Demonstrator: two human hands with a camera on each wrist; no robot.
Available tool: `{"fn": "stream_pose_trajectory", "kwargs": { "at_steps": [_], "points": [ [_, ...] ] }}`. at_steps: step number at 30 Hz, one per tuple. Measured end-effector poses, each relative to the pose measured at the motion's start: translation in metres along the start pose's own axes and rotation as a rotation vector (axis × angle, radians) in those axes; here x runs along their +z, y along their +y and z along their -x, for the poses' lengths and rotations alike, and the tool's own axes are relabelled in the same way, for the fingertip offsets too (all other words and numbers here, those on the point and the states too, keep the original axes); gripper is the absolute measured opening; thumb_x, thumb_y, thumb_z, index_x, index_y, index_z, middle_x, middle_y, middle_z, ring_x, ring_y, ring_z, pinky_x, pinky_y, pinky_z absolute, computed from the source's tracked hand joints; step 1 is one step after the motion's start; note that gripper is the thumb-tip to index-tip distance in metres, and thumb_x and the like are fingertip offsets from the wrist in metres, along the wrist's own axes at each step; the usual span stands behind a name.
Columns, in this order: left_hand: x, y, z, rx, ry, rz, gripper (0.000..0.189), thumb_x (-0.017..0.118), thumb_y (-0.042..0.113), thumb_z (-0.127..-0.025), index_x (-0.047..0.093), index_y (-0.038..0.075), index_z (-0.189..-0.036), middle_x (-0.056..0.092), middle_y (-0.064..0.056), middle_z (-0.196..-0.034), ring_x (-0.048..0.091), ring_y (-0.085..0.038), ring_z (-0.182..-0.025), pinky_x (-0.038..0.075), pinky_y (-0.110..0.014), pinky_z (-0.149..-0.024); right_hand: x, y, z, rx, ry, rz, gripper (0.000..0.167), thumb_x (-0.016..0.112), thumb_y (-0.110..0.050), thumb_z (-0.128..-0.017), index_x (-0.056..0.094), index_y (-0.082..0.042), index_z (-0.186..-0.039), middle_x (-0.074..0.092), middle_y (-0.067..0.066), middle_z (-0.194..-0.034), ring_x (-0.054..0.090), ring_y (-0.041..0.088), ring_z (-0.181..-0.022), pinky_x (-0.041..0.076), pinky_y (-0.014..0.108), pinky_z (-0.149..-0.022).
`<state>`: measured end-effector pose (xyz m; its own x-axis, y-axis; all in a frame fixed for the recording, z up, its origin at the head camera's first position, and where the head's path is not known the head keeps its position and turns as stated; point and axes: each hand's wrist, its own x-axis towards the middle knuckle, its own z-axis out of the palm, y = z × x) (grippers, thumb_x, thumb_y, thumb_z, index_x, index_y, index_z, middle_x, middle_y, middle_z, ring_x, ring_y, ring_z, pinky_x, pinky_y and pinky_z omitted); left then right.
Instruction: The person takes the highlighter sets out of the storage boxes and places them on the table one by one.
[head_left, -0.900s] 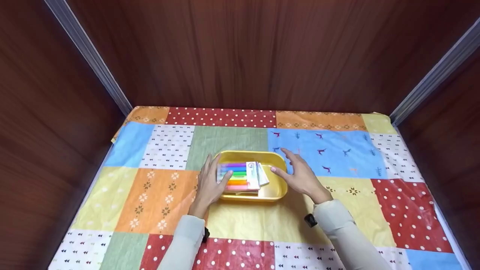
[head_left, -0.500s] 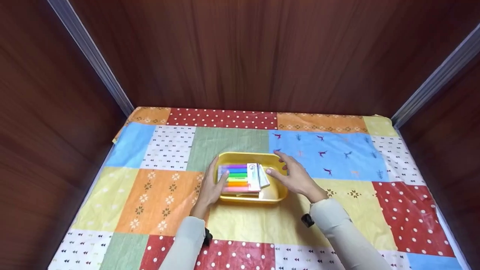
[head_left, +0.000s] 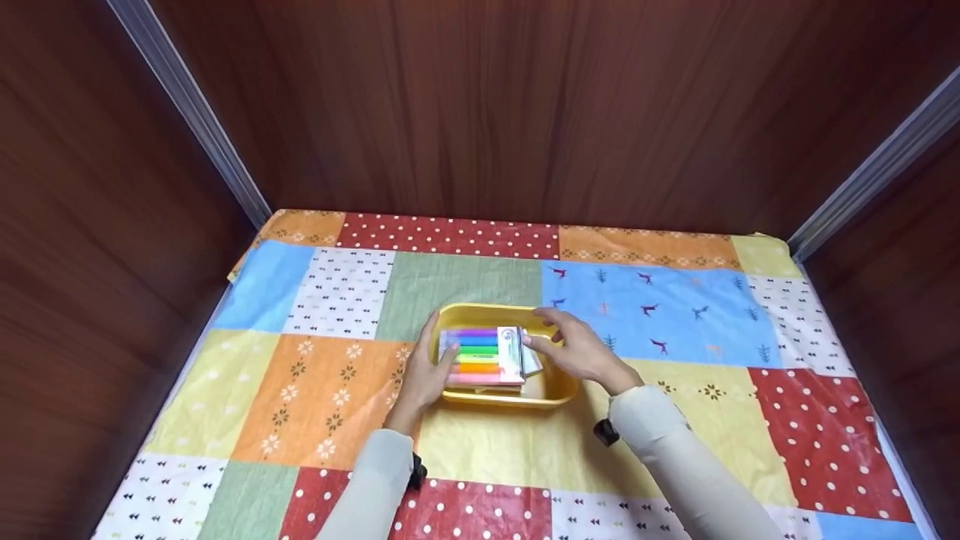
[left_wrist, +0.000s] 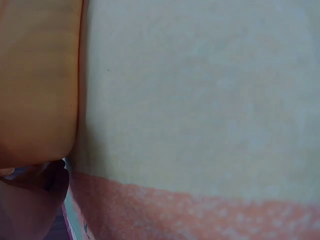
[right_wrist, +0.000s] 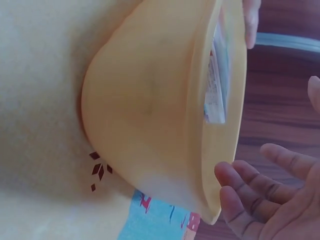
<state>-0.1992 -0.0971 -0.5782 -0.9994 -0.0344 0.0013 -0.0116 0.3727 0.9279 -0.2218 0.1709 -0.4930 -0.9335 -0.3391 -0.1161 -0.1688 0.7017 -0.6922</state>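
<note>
A yellow plastic tub (head_left: 495,401) stands on the patchwork cloth, holding a clear pack of coloured markers (head_left: 476,356) with a white label. Under and beside the pack show white, card-like items (head_left: 532,364). My left hand (head_left: 421,379) holds the tub's left end, thumb over the rim near the pack, other fingers along the outer wall. Over the right end reaches my right hand (head_left: 581,351), its thumb beside the pack's label in the head view. From the right wrist, the right fingers (right_wrist: 280,190) are spread and loosely bent at the rim, gripping nothing.
The patchwork tablecloth (head_left: 322,405) extends on every side of the tub. Dark wood-grain panels (head_left: 480,112) enclose the back and both sides, with metal strips (head_left: 187,105) at the corners.
My right hand has moved left, farther over the tub, its thumb coming to the pack's label. My left hand has settled closer against the tub's left end.
</note>
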Motion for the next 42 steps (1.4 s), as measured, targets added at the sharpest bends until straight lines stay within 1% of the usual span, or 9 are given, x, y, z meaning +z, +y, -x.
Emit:
{"fn": "stream_pose_trajectory", "kwargs": {
  "at_steps": [4, 7, 13, 17, 19, 24, 29, 34, 42],
  "points": [
    [0.001, -0.002, 0.000, -0.007, 0.032, -0.018, 0.069, 0.057, 0.027, -0.101, 0.023, 0.030, -0.161, 0.026, -0.004, -0.168, 0.030, -0.037, -0.153, 0.022, -0.058, -0.127, 0.002, -0.004, -0.006, 0.004, -0.038, 0.004, 0.068, 0.061, -0.049, -0.097, 0.046, -0.010, -0.150, 0.056, 0.021, -0.144, 0.060, 0.034, -0.113, 0.055, 0.050, -0.096],
    [0.001, -0.002, 0.000, -0.007, 0.035, -0.020, 0.068, 0.057, 0.027, -0.102, 0.023, 0.031, -0.161, 0.027, -0.004, -0.168, 0.030, -0.037, -0.153, 0.022, -0.057, -0.127, 0.003, -0.008, -0.010, 0.000, -0.058, 0.016, 0.065, 0.061, -0.045, -0.098, 0.046, -0.009, -0.150, 0.056, 0.023, -0.144, 0.061, 0.036, -0.115, 0.054, 0.052, -0.098],
    [0.001, 0.000, 0.001, 0.013, 0.037, -0.065, 0.067, 0.055, 0.029, -0.103, 0.023, 0.031, -0.161, 0.030, -0.009, -0.166, 0.035, -0.042, -0.149, 0.028, -0.061, -0.124, 0.003, -0.014, -0.018, -0.023, -0.095, 0.051, 0.062, 0.061, -0.042, -0.098, 0.050, -0.004, -0.146, 0.057, 0.023, -0.144, 0.064, 0.038, -0.116, 0.051, 0.054, -0.105],
    [0.001, 0.000, 0.001, 0.027, 0.045, -0.068, 0.067, 0.055, 0.026, -0.103, 0.024, 0.027, -0.161, 0.031, -0.009, -0.166, 0.036, -0.041, -0.149, 0.027, -0.060, -0.124, 0.004, -0.017, -0.023, -0.026, -0.134, 0.079, 0.062, 0.060, -0.042, -0.099, 0.050, -0.003, -0.146, 0.057, 0.022, -0.145, 0.057, 0.039, -0.131, 0.044, 0.056, -0.115],
    [0.001, 0.000, 0.001, 0.021, 0.044, -0.065, 0.067, 0.055, 0.025, -0.103, 0.023, 0.029, -0.161, 0.030, -0.008, -0.167, 0.035, -0.040, -0.150, 0.026, -0.058, -0.125, 0.004, -0.019, -0.025, -0.019, -0.151, 0.097, 0.062, 0.059, -0.042, -0.099, 0.049, -0.003, -0.147, 0.057, 0.021, -0.146, 0.050, 0.039, -0.139, 0.039, 0.056, -0.119],
    [0.002, 0.000, 0.000, -0.009, 0.041, -0.051, 0.067, 0.055, 0.026, -0.103, 0.023, 0.031, -0.161, 0.028, -0.006, -0.167, 0.032, -0.039, -0.151, 0.024, -0.057, -0.126, 0.005, -0.021, -0.031, 0.026, -0.192, 0.135, 0.063, 0.057, -0.043, -0.100, 0.048, -0.003, -0.148, 0.056, 0.019, -0.147, 0.047, 0.039, -0.142, 0.037, 0.056, -0.121],
    [0.003, 0.000, 0.000, -0.010, 0.038, -0.044, 0.066, 0.054, 0.028, -0.103, 0.023, 0.029, -0.161, 0.028, -0.006, -0.167, 0.031, -0.039, -0.152, 0.023, -0.058, -0.126, 0.006, -0.023, -0.037, 0.073, -0.217, 0.155, 0.064, 0.056, -0.047, -0.100, 0.048, -0.007, -0.149, 0.055, 0.018, -0.148, 0.048, 0.038, -0.141, 0.038, 0.056, -0.120],
    [0.003, 0.000, -0.001, -0.005, 0.033, -0.033, 0.066, 0.054, 0.027, -0.103, 0.022, 0.030, -0.161, 0.027, -0.006, -0.168, 0.030, -0.037, -0.153, 0.022, -0.057, -0.127, 0.008, -0.028, -0.042, 0.094, -0.210, 0.158, 0.063, 0.059, -0.048, -0.098, 0.051, -0.008, -0.145, 0.059, 0.018, -0.143, 0.055, 0.037, -0.134, 0.044, 0.055, -0.115],
    [0.003, 0.000, 0.000, 0.002, 0.047, -0.053, 0.065, 0.054, 0.027, -0.103, 0.024, 0.030, -0.161, 0.029, -0.006, -0.167, 0.032, -0.038, -0.151, 0.025, -0.058, -0.126, 0.011, -0.033, -0.053, 0.056, -0.246, 0.235, 0.054, 0.063, -0.042, -0.097, 0.060, -0.005, -0.135, 0.069, 0.017, -0.128, 0.066, 0.032, -0.116, 0.053, 0.052, -0.104]
  ]
}}
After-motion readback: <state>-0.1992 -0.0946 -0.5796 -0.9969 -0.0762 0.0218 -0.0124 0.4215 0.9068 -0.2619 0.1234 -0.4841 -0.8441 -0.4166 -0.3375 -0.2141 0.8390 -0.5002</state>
